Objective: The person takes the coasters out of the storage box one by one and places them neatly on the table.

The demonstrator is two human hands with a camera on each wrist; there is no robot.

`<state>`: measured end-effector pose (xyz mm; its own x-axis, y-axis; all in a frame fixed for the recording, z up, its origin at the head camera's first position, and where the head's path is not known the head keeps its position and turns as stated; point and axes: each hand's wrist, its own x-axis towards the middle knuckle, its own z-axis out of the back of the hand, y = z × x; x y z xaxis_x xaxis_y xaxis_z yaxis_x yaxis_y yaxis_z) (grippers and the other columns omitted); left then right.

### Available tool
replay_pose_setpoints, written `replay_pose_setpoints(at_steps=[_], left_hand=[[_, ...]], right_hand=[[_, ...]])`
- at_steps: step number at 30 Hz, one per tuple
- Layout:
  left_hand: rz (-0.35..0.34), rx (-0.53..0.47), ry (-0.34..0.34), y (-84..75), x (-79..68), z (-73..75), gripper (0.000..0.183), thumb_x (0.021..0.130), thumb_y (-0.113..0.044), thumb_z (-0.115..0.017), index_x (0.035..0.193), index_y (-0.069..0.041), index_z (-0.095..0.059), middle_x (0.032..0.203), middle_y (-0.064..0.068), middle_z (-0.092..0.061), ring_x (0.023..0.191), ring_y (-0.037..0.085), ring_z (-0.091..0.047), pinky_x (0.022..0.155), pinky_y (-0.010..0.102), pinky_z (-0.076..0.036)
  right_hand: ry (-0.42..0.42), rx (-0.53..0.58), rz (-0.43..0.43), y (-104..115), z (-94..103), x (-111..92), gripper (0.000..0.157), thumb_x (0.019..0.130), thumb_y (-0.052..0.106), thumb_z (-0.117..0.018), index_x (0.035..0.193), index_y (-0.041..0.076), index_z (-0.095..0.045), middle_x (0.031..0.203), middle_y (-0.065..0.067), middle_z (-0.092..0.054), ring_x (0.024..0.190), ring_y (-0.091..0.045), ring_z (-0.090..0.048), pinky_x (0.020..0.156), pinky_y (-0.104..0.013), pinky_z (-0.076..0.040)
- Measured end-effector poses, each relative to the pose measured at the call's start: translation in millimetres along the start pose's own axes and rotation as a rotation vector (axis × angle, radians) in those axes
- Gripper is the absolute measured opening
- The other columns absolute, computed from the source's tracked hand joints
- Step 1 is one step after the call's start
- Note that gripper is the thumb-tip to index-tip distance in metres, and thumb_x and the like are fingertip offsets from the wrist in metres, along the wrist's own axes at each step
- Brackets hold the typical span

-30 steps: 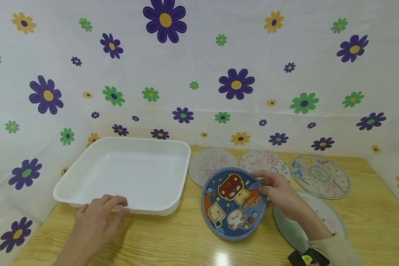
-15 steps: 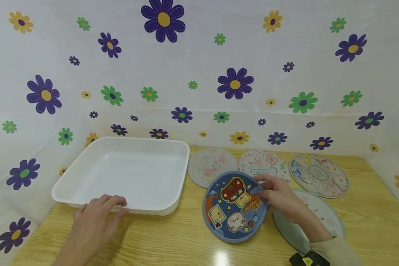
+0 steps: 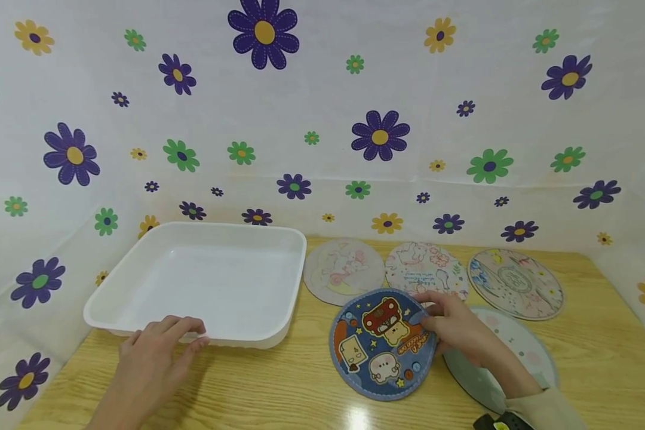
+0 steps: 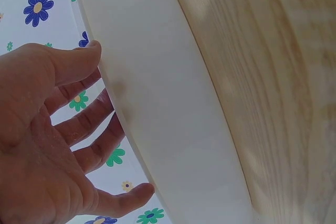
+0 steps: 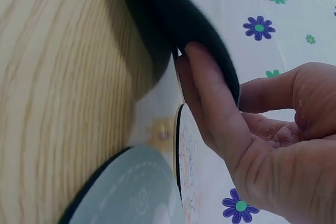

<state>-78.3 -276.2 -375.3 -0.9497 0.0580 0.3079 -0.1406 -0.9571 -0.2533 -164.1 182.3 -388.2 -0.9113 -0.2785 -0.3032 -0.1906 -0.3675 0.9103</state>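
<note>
In the head view my right hand (image 3: 459, 327) pinches the right edge of a round blue mouse pad (image 3: 373, 364) with cartoon animals and a red car. The right wrist view shows the pad's dark underside (image 5: 197, 17), thumb on one face and fingers on the other, the pad bent and tilted over the wood. My left hand (image 3: 158, 352) rests at the near rim of a white rectangular tray (image 3: 287, 286). From the left wrist view, its spread, relaxed fingers (image 4: 86, 121) meet the rim, some tips hidden behind the tray wall (image 4: 163, 93).
Behind the blue pad lie a pale pink round pad (image 3: 344, 269), a pink-and-white one (image 3: 424, 263) and a floral one (image 3: 516, 283). A pale green pad (image 3: 521, 352) lies partly under my right forearm. A flowered cloth (image 3: 322, 161) backs the wooden table (image 3: 258, 388).
My right hand has moved slightly nearer and to the right with the blue mouse pad, uncovering more of the pads behind. The left hand and tray keep their place.
</note>
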Motion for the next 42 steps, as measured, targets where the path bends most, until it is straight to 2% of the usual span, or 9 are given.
replay_pose_setpoints(at_steps=[6,13,17,26,37,42], left_hand=[[-0.007,-0.005,-0.017,-0.9,0.5,-0.2,0.018,0.088,-0.021,-0.081,0.102,-0.024,-0.07,0.108,0.001,-0.074,0.101,0.038,-0.067,0.084,0.079,-0.041],[-0.018,-0.003,-0.044,-0.9,1.2,-1.6,0.018,0.087,-0.021,-0.082,0.101,-0.024,-0.07,0.107,0.0,-0.074,0.1,0.038,-0.068,0.084,0.076,-0.041],[-0.027,0.001,-0.068,-1.1,2.1,-2.1,0.018,0.087,-0.021,-0.082,0.099,-0.025,-0.069,0.106,0.0,-0.074,0.099,0.038,-0.068,0.083,0.075,-0.042],[-0.013,-0.005,-0.039,-1.3,2.4,-0.6,0.017,0.088,-0.021,-0.081,0.1,-0.024,-0.069,0.107,0.0,-0.073,0.101,0.039,-0.067,0.084,0.078,-0.041],[-0.01,-0.013,-0.025,-1.8,1.0,0.5,0.017,0.088,-0.02,-0.081,0.099,-0.024,-0.07,0.107,0.0,-0.074,0.1,0.039,-0.067,0.084,0.079,-0.04],[-0.009,-0.007,-0.021,-1.8,0.2,0.3,0.017,0.088,-0.019,-0.081,0.1,-0.023,-0.071,0.107,0.002,-0.074,0.1,0.039,-0.068,0.082,0.08,-0.041]], right_hand=[[-0.046,-0.113,-0.002,-2.3,-1.0,-1.7,0.041,0.1,0.0,-0.052,0.141,-0.006,-0.049,0.101,-0.02,-0.067,0.073,-0.022,-0.072,0.06,-0.042,-0.062],[-0.099,-0.252,-0.019,-4.7,-2.2,-2.6,0.036,0.097,0.0,-0.057,0.133,-0.005,-0.056,0.094,-0.015,-0.069,0.066,-0.019,-0.071,0.055,-0.038,-0.061],[-0.093,-0.276,-0.031,-4.7,-2.0,-2.5,0.038,0.097,-0.001,-0.058,0.134,-0.006,-0.055,0.094,-0.015,-0.07,0.066,-0.019,-0.071,0.055,-0.037,-0.061],[-0.07,-0.304,-0.076,-4.5,0.0,-5.6,0.042,0.096,-0.001,-0.06,0.137,-0.01,-0.052,0.1,-0.018,-0.071,0.07,-0.02,-0.073,0.056,-0.037,-0.061],[-0.055,-0.376,-0.13,-4.1,-1.1,-11.6,0.039,0.094,0.0,-0.063,0.131,-0.01,-0.055,0.091,-0.014,-0.071,0.056,-0.021,-0.071,0.053,-0.034,-0.06],[-0.073,-0.435,-0.099,-5.7,-1.9,-11.5,0.044,0.093,0.001,-0.067,0.133,-0.012,-0.055,0.092,-0.016,-0.074,0.054,-0.02,-0.071,0.053,-0.033,-0.059]])
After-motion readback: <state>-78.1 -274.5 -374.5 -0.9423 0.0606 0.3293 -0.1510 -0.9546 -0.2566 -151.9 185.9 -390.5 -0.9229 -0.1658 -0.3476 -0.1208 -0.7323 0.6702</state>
